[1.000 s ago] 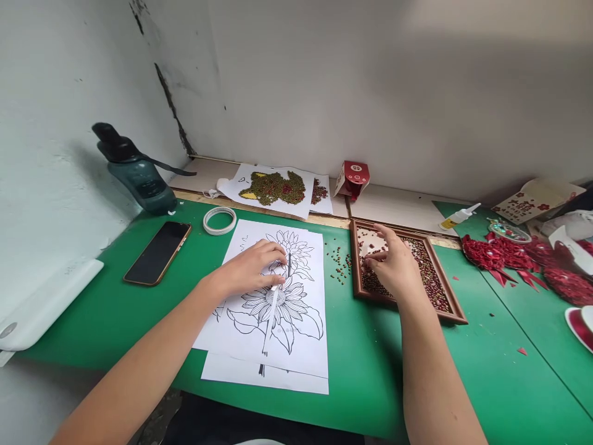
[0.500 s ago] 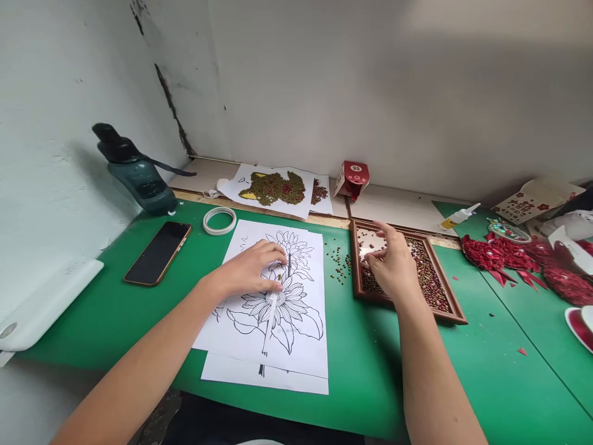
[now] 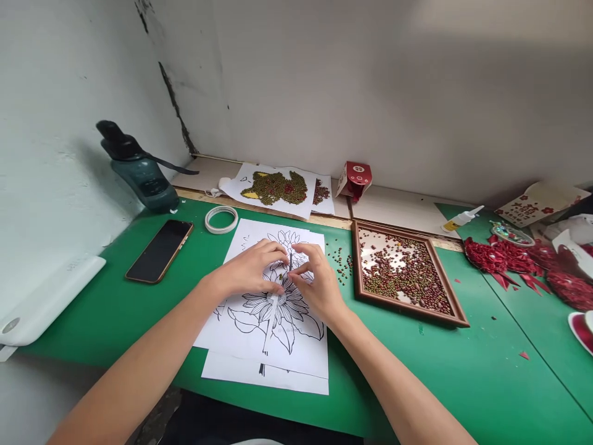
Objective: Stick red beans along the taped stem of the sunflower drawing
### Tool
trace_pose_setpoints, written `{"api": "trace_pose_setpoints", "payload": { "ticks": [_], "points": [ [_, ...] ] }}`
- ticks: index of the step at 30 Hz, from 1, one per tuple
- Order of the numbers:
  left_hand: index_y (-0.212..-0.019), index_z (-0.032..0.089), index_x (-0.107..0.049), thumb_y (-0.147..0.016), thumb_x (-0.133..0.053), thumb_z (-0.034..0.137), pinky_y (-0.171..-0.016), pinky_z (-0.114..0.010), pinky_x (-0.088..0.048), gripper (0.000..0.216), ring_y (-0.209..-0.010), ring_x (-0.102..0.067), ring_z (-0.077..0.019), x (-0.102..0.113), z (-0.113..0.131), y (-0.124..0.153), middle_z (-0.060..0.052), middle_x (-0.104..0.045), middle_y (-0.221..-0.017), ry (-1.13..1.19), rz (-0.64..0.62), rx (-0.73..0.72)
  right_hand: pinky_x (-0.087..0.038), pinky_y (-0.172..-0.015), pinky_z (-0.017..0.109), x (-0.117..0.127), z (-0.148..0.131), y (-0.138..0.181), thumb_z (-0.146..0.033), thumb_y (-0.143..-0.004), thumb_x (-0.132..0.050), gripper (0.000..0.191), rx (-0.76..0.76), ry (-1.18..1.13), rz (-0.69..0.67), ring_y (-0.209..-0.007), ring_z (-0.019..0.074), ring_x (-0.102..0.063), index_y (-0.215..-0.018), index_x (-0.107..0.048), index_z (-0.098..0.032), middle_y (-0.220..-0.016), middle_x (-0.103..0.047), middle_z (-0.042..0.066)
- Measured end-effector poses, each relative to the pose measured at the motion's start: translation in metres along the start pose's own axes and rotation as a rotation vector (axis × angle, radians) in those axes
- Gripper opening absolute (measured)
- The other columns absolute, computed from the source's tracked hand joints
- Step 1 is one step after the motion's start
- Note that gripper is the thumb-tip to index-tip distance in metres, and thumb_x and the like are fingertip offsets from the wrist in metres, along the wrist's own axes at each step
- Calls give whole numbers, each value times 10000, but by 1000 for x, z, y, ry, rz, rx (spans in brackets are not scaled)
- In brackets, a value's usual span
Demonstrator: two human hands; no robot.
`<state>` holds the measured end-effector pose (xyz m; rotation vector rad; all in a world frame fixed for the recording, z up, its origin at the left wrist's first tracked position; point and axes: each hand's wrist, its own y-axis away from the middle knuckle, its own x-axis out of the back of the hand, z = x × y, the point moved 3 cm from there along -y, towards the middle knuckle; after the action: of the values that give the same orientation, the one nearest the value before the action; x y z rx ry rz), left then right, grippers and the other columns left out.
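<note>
The sunflower page [image 3: 250,337] lies on the green tabletop [image 3: 491,364], in front of the person, on top of another sheet. One small bean [image 3: 280,277] shows on it, in the gap between the two hands. The petals and leaves that can be seen are plain black lines on white, with no beans on them. So this page looks hardly begun, and almost all of it seems left to do, though the hands hide some parts.

The left hand [image 3: 278,271] lies over the page, its thumb and fingers spread apart with a gap. The right hand [image 3: 294,262] is bent over the page just beside it, thumb near the fingers. It is too small to tell if it pinches a bean.

To the right sits a brown frame [image 3: 410,308] with lots of red and green beans in it. A few loose beans [image 3: 341,267] lie between the frame and the page. Behind, an animal picture [image 3: 278,187] is thickly filled with beans and looks nearly finished. A glue bottle [image 3: 460,219] stands off to the right, with no hand near it.
</note>
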<state>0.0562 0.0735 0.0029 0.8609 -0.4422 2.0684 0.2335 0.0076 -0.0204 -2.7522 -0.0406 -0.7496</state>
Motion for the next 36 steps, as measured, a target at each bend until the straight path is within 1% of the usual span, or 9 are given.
{"api": "trace_pose_setpoints", "payload": {
  "ticks": [3, 7, 15, 20, 25, 28, 30, 33, 36],
  "points": [
    [-1147, 304, -678, -800, -833, 478, -1047, -444, -463, 418, -1310, -483, -302, 1, 2, 0, -32, -596, -1298, 6, 0, 3, -619, -789, 391, -6, 2, 0, -61, -842, -587, 579, -29, -65, 18, -789, 141, -721, -1338, -496, -345, -1330, -543, 46],
    [-1094, 301, -696, -791, -828, 453, -1034, -460, -470, 364, -1318, -475, -319, 0, 2, 0, -32, -589, -1310, 10, -13, 18, -628, -800, 390, -11, 3, -2, -58, -852, -592, 578, -49, -88, 18, -808, 146, -722, -1346, -502, -345, -1297, -563, 45],
    [-1175, 326, -686, -787, -836, 411, -1059, -469, -463, 424, -1312, -480, -312, -1, 1, 0, -26, -576, -1332, 3, -4, 4, -631, -818, 399, -17, 3, -1, -65, -901, -579, 501, 2, -76, 12, -839, 159, -729, -1318, -522, -337, -1196, -573, 37],
    [-1224, 331, -672, -795, -830, 402, -1059, -475, -466, 462, -1303, -485, -310, 0, 3, 0, -30, -573, -1332, -6, -6, 10, -636, -827, 396, -19, 5, 0, -69, -919, -559, 495, 7, -103, 1, -844, 150, -740, -1332, -520, -338, -1176, -580, 30],
    [-1225, 330, -664, -848, -774, 413, -1082, -467, -463, 401, -1335, -477, -303, 2, 2, 1, -31, -573, -1343, 17, -24, 11, -634, -831, 408, -15, 4, -1, -87, -940, -529, 446, 17, -106, 10, -879, 170, -746, -1313, -506, -332, -1163, -622, 37],
    [-1268, 338, -641, -915, -679, 343, -1119, -463, -443, 355, -1373, -458, -287, 2, -2, 2, -29, -575, -1364, 32, -25, 24, -615, -858, 399, -10, 3, 0, -77, -943, -514, 415, 32, -56, 57, -883, 166, -746, -1289, -515, -305, -1200, -609, 46],
    [-1278, 338, -635, -929, -636, 288, -1134, -461, -432, 353, -1380, -454, -277, 2, -3, 2, -28, -582, -1365, 28, -19, 20, -606, -854, 386, -7, 4, 0, -70, -940, -508, 407, 32, -32, 74, -881, 165, -744, -1279, -523, -295, -1200, -607, 46],
    [-1257, 327, -643, -928, -637, 273, -1129, -452, -436, 334, -1365, -465, -272, 1, -4, 0, -29, -592, -1349, 11, -5, 2, -598, -833, 369, -4, 4, 0, -70, -946, -489, 378, 50, -23, 78, -888, 163, -740, -1250, -540, -288, -1209, -605, 49],
    [-1234, 321, -653, -937, -657, 320, -1124, -453, -437, 297, -1351, -470, -273, -1, -5, -1, -29, -597, -1343, 9, 2, -3, -597, -814, 367, -1, 5, 0, -68, -946, -480, 360, 76, -13, 99, -876, 163, -733, -1225, -551, -285, -1204, -608, 53]
  ]
}}
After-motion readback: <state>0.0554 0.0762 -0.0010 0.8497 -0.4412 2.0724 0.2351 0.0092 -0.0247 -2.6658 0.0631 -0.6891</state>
